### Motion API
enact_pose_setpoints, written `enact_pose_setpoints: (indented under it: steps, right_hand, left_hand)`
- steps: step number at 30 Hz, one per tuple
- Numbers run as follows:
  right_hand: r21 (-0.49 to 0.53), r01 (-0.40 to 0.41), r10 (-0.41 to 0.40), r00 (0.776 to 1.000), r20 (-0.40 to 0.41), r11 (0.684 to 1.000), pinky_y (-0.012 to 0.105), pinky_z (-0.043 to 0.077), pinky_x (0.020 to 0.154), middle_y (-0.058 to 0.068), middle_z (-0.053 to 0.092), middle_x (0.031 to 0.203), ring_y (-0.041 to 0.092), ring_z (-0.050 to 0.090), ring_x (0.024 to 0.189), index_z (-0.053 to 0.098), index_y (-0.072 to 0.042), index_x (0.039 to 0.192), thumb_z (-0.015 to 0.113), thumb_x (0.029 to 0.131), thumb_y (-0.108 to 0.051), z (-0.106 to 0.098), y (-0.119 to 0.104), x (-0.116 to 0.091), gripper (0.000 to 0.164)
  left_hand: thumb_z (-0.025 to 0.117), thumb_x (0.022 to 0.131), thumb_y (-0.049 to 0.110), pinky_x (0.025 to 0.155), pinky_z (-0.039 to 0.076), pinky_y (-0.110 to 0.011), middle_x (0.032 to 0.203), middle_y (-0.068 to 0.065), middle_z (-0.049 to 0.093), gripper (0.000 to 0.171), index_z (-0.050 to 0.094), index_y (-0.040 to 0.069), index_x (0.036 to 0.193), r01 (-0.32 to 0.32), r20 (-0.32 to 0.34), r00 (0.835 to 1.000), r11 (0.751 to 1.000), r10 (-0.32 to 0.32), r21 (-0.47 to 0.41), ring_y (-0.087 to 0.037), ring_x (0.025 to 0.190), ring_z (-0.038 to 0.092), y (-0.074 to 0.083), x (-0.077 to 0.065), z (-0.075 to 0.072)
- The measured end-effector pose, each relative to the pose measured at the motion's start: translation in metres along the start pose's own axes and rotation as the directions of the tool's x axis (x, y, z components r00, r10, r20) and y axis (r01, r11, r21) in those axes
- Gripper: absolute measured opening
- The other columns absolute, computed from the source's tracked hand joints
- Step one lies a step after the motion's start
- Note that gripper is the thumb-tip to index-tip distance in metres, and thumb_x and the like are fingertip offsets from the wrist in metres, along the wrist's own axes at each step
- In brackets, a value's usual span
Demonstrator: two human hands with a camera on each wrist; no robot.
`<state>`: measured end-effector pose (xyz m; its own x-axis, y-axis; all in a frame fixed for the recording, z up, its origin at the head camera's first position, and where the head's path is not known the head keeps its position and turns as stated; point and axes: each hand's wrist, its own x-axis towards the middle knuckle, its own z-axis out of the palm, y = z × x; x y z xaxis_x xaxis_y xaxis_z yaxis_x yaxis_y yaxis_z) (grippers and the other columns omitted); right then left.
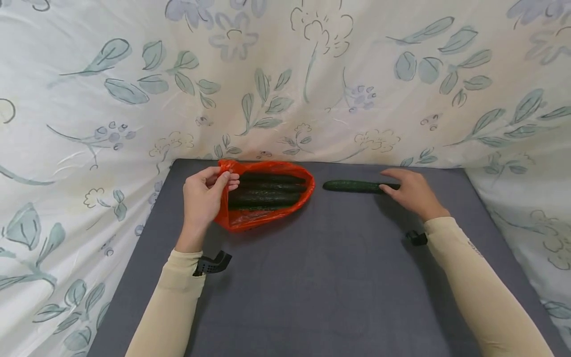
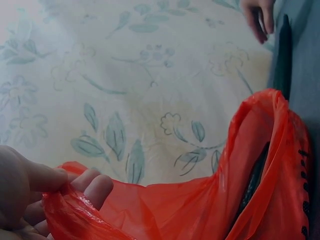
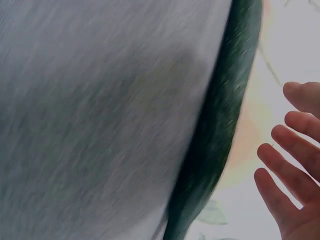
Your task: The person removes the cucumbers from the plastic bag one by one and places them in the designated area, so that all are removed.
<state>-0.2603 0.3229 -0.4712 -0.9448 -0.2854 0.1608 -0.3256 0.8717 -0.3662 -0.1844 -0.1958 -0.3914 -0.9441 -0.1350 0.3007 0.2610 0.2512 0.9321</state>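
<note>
My left hand (image 1: 202, 196) pinches the gathered edge of a red plastic bag (image 1: 263, 218) between thumb and fingers. Through the bag's open mouth, several dark green cucumbers (image 1: 267, 189) show lying side by side. One loose cucumber (image 1: 352, 186) lies on the table to the right of the bag. At its right end hovers my right hand (image 1: 415, 196), fingers spread. In the right wrist view those fingers (image 3: 287, 172) stand apart from the cucumber (image 3: 217, 115), with nothing between them. The left wrist view shows the thumb and fingers on the bag's film (image 2: 170, 205).
Under everything lies a dark grey table surface (image 1: 290, 287). A floral curtain (image 1: 285, 99) hangs behind its far edge and along both sides. Black straps (image 1: 214, 263) are on both wrists.
</note>
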Motion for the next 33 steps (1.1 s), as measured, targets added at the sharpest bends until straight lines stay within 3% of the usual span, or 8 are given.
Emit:
enact_pose_setpoints:
  steps: [5, 33]
  right_hand:
    - [0.037, 0.018, -0.017, 0.999, -0.039, 0.999, 0.070, 0.048, 0.109, 0.024, 0.066, 0.143, 0.047, 0.061, 0.131, 0.069, -0.003, 0.143, 0.082, 0.100, -0.019, -0.001, -0.020, 0.005, 0.047]
    - [0.215, 0.164, -0.163, 0.986, -0.025, 0.963, 0.060, 0.052, 0.110, 0.011, 0.070, 0.142, 0.034, 0.066, 0.130, 0.071, -0.009, 0.145, 0.085, 0.099, -0.029, 0.016, -0.116, 0.041, 0.052]
  left_hand:
    - [0.072, 0.106, 0.005, 0.079, 0.066, -0.029, 0.106, -0.021, 0.079, 0.025, 0.074, -0.011, 0.124, -0.010, -0.001, 1.000, 1.000, 0.010, 0.004, -0.020, 0.084, 0.081, 0.001, 0.001, 0.001]
    - [0.072, 0.106, 0.007, 0.080, 0.065, -0.028, 0.105, -0.023, 0.079, 0.026, 0.074, -0.011, 0.125, 0.001, 0.004, 1.000, 1.000, -0.001, 0.009, -0.017, 0.082, 0.081, -0.003, 0.001, 0.001]
